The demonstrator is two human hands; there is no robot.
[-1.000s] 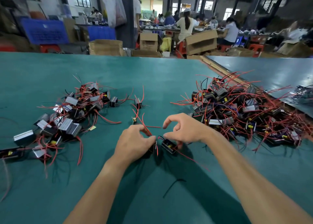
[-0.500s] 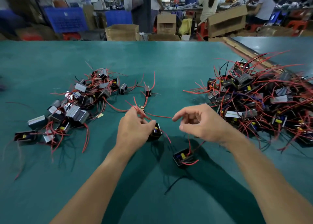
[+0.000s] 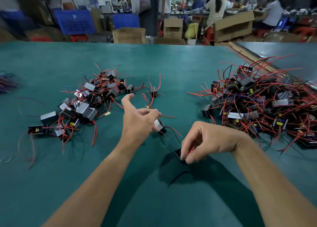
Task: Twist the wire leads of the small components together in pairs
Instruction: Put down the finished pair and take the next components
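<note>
Head: right hand (image 3: 210, 141) pinches black component (image 3: 178, 153), fingers curled.

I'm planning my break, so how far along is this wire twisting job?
Probably under halfway. Done, likely: the smaller pile on the left, though twists are too small to confirm. In hand: the right hand pinches a black component; another component sits by the left hand. Left: the larger pile on the right.
</note>
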